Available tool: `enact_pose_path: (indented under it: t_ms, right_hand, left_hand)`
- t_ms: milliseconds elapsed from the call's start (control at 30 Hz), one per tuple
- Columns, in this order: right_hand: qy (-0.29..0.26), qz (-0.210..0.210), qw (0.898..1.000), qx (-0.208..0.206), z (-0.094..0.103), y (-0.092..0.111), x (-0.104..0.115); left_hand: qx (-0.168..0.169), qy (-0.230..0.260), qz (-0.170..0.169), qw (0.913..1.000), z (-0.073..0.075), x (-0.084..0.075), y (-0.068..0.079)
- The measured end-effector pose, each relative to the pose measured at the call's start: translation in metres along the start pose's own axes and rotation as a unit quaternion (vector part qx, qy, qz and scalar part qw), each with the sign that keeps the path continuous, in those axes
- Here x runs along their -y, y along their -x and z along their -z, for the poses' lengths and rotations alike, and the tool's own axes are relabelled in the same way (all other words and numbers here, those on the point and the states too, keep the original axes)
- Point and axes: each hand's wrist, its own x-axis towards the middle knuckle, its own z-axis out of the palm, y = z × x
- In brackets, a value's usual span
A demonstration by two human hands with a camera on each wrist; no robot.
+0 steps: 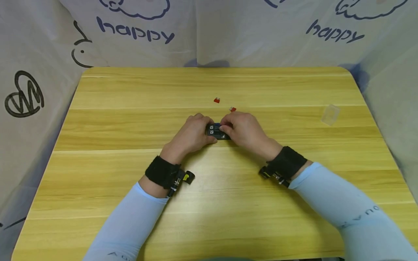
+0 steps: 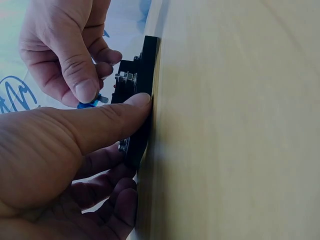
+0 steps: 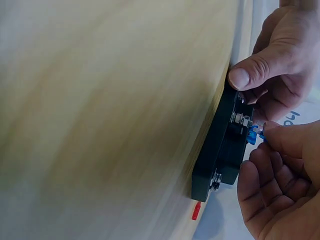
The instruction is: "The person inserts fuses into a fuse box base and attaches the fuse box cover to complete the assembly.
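So the left hand [image 1: 192, 132] pins the rigid black plastic fuse block [image 1: 217, 131] by its edges; right hand [image 1: 243, 128] pinches a tiny, slippery-looking blue blade fuse [image 3: 254, 134].

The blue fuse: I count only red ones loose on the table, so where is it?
In the head view the blue fuse sits mid-table, pinched by the right hand over the black fuse block that the left hand grips.

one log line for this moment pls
left hand steadies black fuse block on wooden table | right hand pinches blue fuse at block | two red fuses lie beyond
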Motion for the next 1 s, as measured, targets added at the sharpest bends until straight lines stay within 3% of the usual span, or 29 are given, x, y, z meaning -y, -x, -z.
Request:
enact_pose_path:
  t_ms: [233, 1000]
  right_hand:
    - [0.021, 0.032, 0.999, -0.004, -0.0011, 0.0007, 0.0010]
    - [0.068, 0.071, 0.995, 0.021, -0.0002, -0.0017, 0.0049]
  left_hand:
    - [0.000, 0.001, -0.003, 1.0000, 0.0001, -0.0004, -0.0006]
    - [-0.004, 0.003, -0.004, 1.0000, 0.0002, -0.0003, -0.0004]
